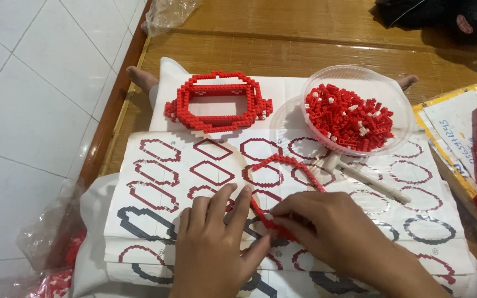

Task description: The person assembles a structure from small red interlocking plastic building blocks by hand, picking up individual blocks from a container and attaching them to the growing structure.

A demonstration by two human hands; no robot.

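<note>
Head view: wooden table (282,44) beside white tiled floor (28,110); left hand (216,243) flat, right hand (327,226) pinching red brick ring (282,182).

Both hands (216,243) (327,232) on a thin red brick ring (282,165) over the instruction sheet (155,182)

A wooden platform (282,38) with a raised brown edge (118,94) spans the upper area. White floor tiles (34,105) with thin grey joints lie to its left. Light reflects as pale streaks on the varnished wood.
</note>
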